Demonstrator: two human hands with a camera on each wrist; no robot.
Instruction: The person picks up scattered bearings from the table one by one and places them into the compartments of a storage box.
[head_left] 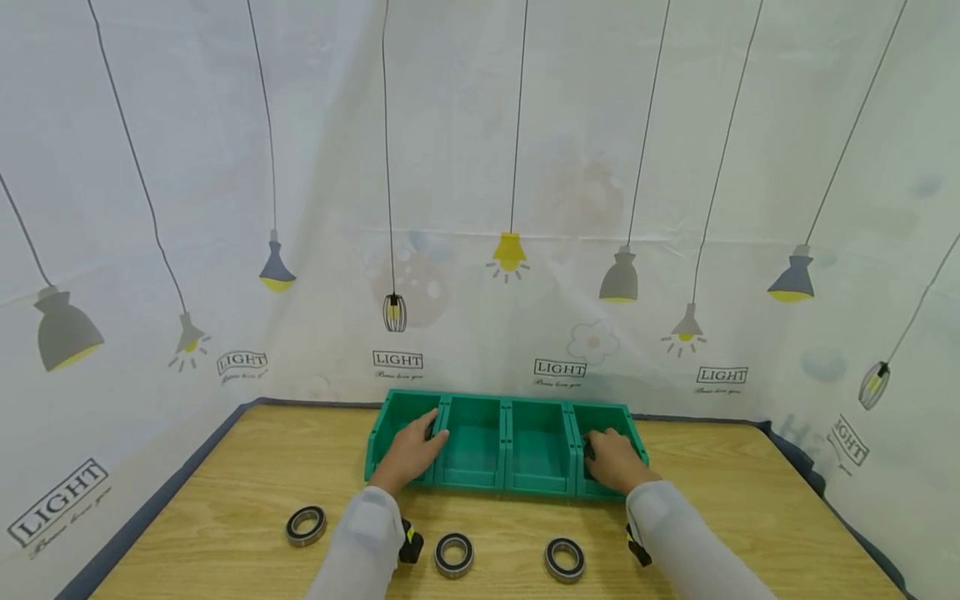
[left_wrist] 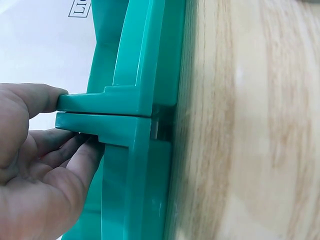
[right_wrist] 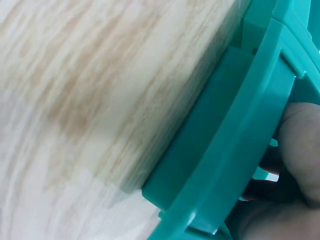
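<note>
A row of green storage bins stands at the back of the table. My left hand is at the divider between the two leftmost bins. In the left wrist view, the thumb and fingers of that hand pinch the paired bin walls from either side. My right hand reaches into the rightmost bin, its fingers bent down behind the front rim. Something dark shows beside those fingers, and I cannot tell whether they hold it.
Three ball bearings lie on the wooden table in front of the bins: a left one, a middle one and a right one. A pale cloth backdrop printed with lamps hangs behind the table.
</note>
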